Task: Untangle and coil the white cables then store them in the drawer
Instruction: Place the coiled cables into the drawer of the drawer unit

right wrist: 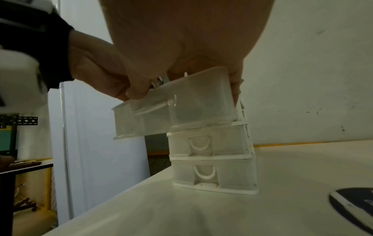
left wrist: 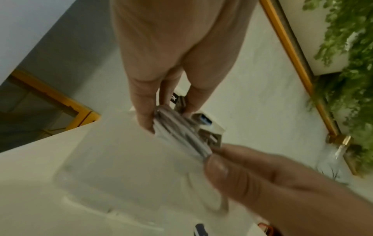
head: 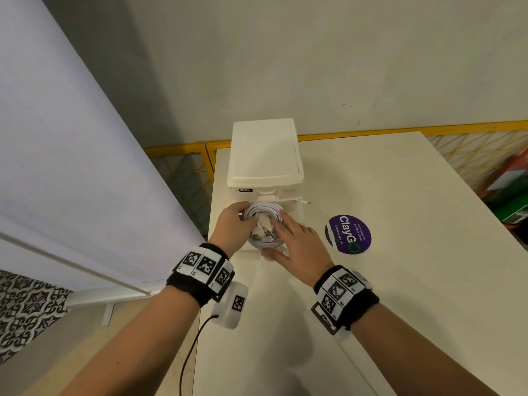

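The white cables [head: 264, 224] are wound into one round coil, lying in the pulled-out top drawer [head: 297, 212] of a small white drawer unit [head: 265, 155]. My left hand [head: 243, 221] grips the coil's left side; the left wrist view shows its fingers [left wrist: 144, 111] pinching the coil [left wrist: 177, 132]. My right hand [head: 278, 238] holds the coil's right and near side, thumb at the front, and its fingers [left wrist: 232, 166] pinch the strands there. Connector plugs [left wrist: 207, 126] lie inside the coil. One loose cable end [head: 307, 202] pokes out over the drawer's right edge.
The unit stands at the far left of a white table [head: 400, 281]. Two lower drawers [right wrist: 210, 143] are closed beneath the pulled-out drawer [right wrist: 175, 108]. A purple round sticker [head: 348, 234] lies to the right. The table's left edge drops off beside a white screen [head: 71, 167].
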The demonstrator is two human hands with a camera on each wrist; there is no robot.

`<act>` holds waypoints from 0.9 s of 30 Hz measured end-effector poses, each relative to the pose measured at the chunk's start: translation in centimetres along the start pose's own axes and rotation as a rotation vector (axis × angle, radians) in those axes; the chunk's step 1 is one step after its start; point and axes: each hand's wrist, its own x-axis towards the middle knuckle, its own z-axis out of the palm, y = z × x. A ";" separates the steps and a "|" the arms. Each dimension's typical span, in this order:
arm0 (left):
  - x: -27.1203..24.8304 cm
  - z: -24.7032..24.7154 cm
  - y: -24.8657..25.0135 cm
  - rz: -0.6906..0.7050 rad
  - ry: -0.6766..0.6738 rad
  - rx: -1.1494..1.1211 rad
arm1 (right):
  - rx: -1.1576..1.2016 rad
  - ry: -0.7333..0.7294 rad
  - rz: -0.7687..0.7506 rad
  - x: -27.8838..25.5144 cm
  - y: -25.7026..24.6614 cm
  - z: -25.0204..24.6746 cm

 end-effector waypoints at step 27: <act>3.2 -2.9 2.1 0.315 0.262 0.594 | -0.200 0.005 -0.031 1.5 0.4 -2.3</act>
